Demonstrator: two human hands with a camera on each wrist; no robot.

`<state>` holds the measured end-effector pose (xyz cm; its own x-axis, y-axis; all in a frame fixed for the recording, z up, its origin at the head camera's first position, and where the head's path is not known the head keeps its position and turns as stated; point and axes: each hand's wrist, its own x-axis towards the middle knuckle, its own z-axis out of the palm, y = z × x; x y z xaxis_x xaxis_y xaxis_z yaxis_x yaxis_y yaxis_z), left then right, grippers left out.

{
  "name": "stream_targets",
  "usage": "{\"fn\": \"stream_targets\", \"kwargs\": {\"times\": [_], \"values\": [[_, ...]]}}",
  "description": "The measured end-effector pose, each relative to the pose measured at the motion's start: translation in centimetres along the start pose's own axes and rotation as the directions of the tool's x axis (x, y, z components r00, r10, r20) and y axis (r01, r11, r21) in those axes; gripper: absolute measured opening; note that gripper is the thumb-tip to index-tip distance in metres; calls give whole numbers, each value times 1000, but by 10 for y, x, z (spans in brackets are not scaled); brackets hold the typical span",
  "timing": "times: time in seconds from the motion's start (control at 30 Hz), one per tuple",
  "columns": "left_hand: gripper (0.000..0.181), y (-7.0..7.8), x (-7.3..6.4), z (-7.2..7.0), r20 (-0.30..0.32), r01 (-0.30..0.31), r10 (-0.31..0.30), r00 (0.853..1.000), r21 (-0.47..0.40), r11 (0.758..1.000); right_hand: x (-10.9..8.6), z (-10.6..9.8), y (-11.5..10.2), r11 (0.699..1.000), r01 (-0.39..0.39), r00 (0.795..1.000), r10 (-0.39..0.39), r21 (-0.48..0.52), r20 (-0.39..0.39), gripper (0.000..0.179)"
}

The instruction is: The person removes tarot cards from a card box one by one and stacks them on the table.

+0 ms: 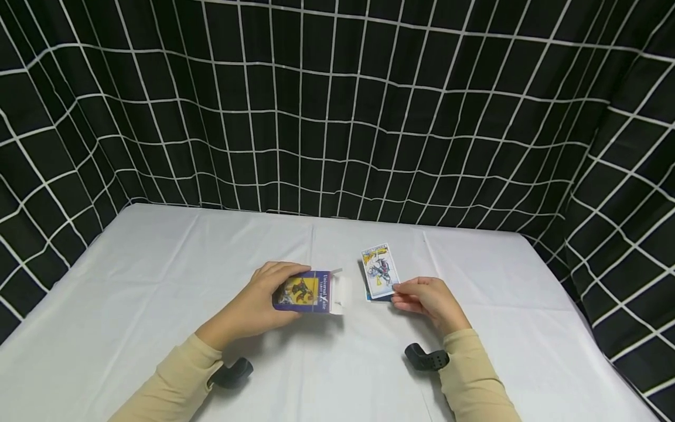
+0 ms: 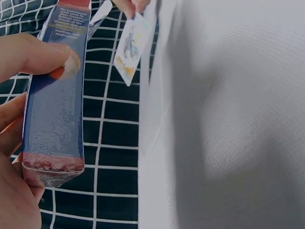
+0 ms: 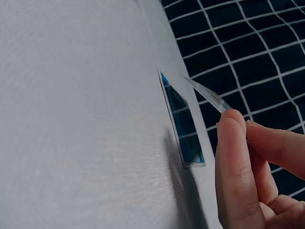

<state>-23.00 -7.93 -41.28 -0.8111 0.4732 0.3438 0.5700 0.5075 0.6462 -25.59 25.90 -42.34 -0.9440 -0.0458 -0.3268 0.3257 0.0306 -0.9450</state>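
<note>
Likely mid-transfer | gripping purple oblong cardboard box (image 1: 303, 291), left hand (image 1: 258, 302) | pinching white-bordered rectangular card (image 1: 380, 272), right hand (image 1: 428, 299) | next: steady pinch, probably

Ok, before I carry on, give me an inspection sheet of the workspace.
Surface: creased white fabric tablecloth.
Job's things: purple-blue rectangular cardboard box, its white end flap open; white-bordered rectangular printed card, raised; dark-blue glossy rectangular card beneath it, lying on the tablecloth, one or several unclear.
Clutter: nothing seen.
Grips: left grip holds the box; right grip pinches the raised card near a corner.
Cables: nothing seen.
Surroundings: black hanging fabric with white grid lines, behind and at both sides.
</note>
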Motion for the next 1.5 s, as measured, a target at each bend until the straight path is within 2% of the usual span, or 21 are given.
{"fn": "stream_targets", "kwargs": {"times": [0.17,0.43,0.63,0.8,0.9,1.13,1.37,1.5], "values": [[75,1,0,0,-5,1,-1,1000,-6,1000,1,1,2,1000,-20,1000,20,-14,3,13],[75,1,-1,1,5,5,-5,1000,-10,1000,1,5,4,997,-61,998,60,-37,-34,12],[76,0,-1,1,-17,-22,22,1000,0,1000,1,8,6,989,-89,994,82,-117,-70,13],[75,0,-2,2,-5,-4,4,1000,-3,1000,1,9,9,969,-125,991,111,-215,-78,17],[75,1,-2,2,5,6,-6,1000,-9,1000,0,9,10,958,-125,991,108,-258,-78,17],[74,1,0,2,-7,-24,24,1000,7,1000,-2,11,11,943,-106,994,89,-317,-69,16],[76,4,-2,-1,-3,0,0,1000,4,1000,0,12,12,937,-112,993,89,-330,-83,16],[75,3,-1,-2,-3,-4,4,1000,7,1000,2,15,11,918,-119,991,90,-377,-95,17]]}}
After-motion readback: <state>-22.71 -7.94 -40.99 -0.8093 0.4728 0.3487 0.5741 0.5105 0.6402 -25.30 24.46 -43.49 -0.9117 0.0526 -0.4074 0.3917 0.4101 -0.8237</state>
